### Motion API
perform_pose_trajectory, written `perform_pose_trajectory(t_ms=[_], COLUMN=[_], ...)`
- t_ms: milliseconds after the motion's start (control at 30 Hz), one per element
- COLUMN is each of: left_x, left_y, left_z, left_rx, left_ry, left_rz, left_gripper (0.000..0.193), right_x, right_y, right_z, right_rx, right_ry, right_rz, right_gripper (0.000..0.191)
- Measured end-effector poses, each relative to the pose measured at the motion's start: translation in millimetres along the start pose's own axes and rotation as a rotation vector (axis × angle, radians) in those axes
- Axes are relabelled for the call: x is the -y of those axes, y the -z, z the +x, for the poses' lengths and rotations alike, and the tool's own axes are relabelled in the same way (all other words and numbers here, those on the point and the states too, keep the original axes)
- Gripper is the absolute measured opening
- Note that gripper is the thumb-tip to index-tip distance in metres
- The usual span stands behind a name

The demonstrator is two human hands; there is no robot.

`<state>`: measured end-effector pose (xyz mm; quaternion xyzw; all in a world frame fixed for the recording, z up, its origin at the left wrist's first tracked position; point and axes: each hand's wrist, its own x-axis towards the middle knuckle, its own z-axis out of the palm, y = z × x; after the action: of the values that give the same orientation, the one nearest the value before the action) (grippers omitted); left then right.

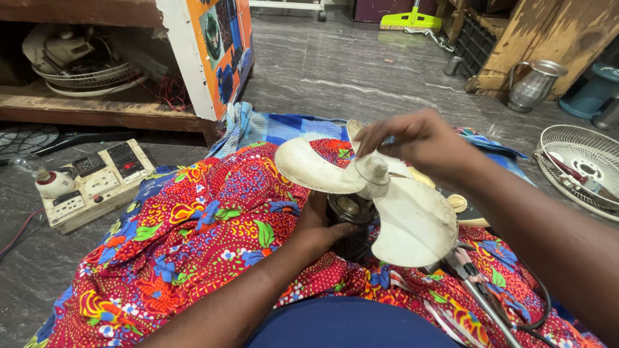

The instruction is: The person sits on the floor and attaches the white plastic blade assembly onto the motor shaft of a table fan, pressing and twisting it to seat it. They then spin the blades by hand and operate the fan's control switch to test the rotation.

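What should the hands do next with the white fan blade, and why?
Probably turn or lift the hub cap a little with the right hand. Its fingers rest on the middle of the white fan blade, while the left hand grips the dark motor underneath. With the motor held like that, working the middle of the blade looks like the natural next bit.

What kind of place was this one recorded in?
Probably a small fan repair workshop, worked from the floor. A switchboard with sockets and a bulb lies on the stone floor, a wire fan guard sits to one side, and fan parts fill a wooden shelf.
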<state>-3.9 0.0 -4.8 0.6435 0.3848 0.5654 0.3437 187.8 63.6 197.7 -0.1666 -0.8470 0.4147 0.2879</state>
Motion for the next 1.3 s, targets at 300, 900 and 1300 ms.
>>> perform_pose_trajectory(t_ms=[300, 900, 1300], left_x=[-22.0, -173.7, -161.8], left_y=[2.1, 44.2, 47.7], left_z=[3.3, 32.3, 30.6], left_rx=[0.017, 0.398, 0.405], left_ry=[0.010, -0.297, -0.311], left_rz=[0.005, 1.229, 1.173], left_gripper=[0.093, 0.008, 0.006], right_x=[-8.8, -3.5, -27.4], right_y=[-4.3, -32.5, -48.0], right_z=[-0.8, 0.5, -8.9], right_rx=[-0.266, -0.002, -0.201], right_ry=[-0.172, -0.724, -0.666], right_rz=[-0.143, -0.863, -0.848], right_gripper=[0.023, 0.033, 0.042])
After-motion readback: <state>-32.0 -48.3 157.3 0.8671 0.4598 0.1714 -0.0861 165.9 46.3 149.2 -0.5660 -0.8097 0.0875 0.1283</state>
